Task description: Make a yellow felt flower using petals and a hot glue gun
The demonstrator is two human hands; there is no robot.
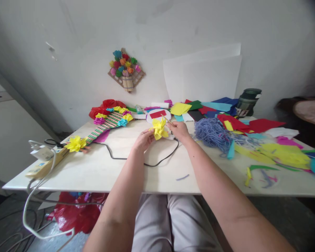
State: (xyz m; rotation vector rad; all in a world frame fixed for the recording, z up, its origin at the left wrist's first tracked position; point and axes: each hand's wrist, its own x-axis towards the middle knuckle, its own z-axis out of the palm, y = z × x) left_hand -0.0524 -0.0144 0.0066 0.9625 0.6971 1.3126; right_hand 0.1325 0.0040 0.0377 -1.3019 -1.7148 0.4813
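A yellow paper flower (159, 128) is held over the white table (115, 175) between both hands. My left hand (143, 140) grips it from the lower left. My right hand (179, 130) pinches it from the right, and a thin wooden stick (166, 118) rises from those fingers. A black cable (147, 161) loops on the table just under the hands. Behind the flower lies a white round piece (157, 114) with a red rectangle on it.
A woven strip with paper flowers (105, 126) lies at the left, a power strip with chargers (43, 159) at the left edge. Blue yarn (212, 133) and coloured paper sheets and scraps (252, 140) cover the right. A dark bottle (248, 102) stands at the back.
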